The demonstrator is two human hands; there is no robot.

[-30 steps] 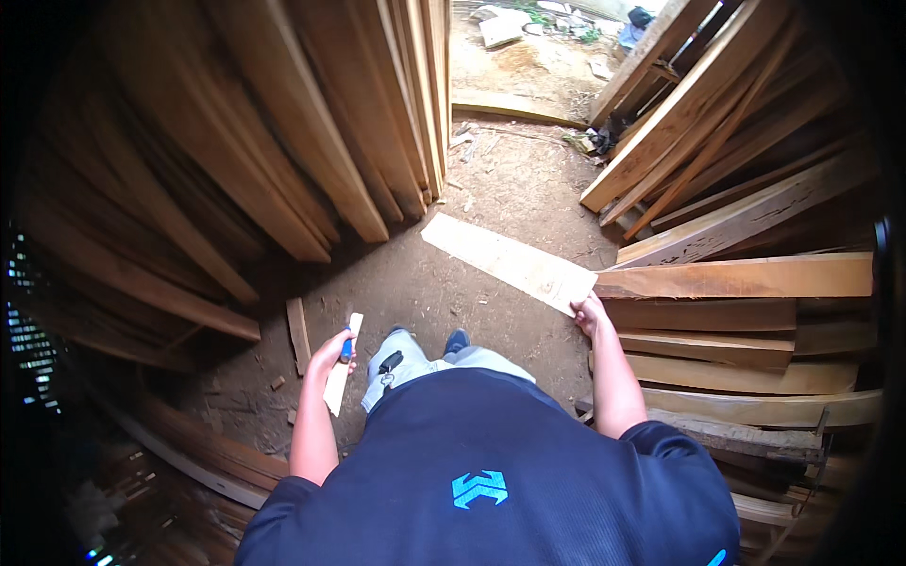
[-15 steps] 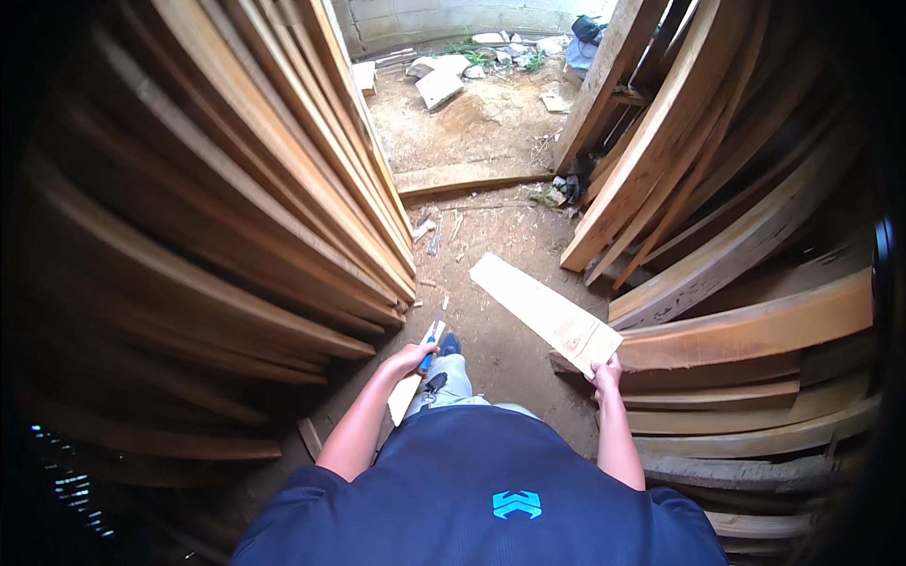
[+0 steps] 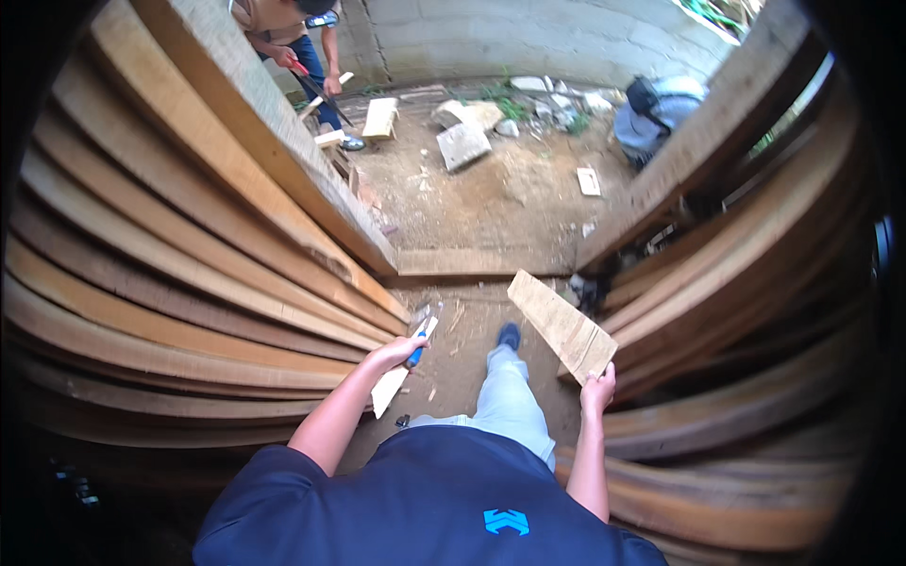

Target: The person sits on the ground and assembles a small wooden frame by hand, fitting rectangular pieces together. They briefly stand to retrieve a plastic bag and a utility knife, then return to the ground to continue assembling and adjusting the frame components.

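Observation:
My left hand (image 3: 394,353) is closed round a blue-handled tool (image 3: 415,355) and a narrow pale strip of wood (image 3: 385,392). The tool's kind is too small to make out. On the other side, my right hand (image 3: 598,385) grips the near end of a short, wide wooden board (image 3: 563,325). The board slants away to the far left, its far end narrower. Both pieces are held apart, in front of my body at either side of my stepping leg.
Long planks (image 3: 189,311) line my left, and more planks (image 3: 717,424) line my right. A low wooden sill (image 3: 481,261) crosses the opening ahead. Beyond it lie broken blocks (image 3: 462,146), and a person (image 3: 283,28) works with a saw (image 3: 326,94). A bluish bundle (image 3: 661,118) is at right.
I have stepped forward, nearer the sill, with both hands keeping hold of their pieces. The person with the saw has come into view at far left.

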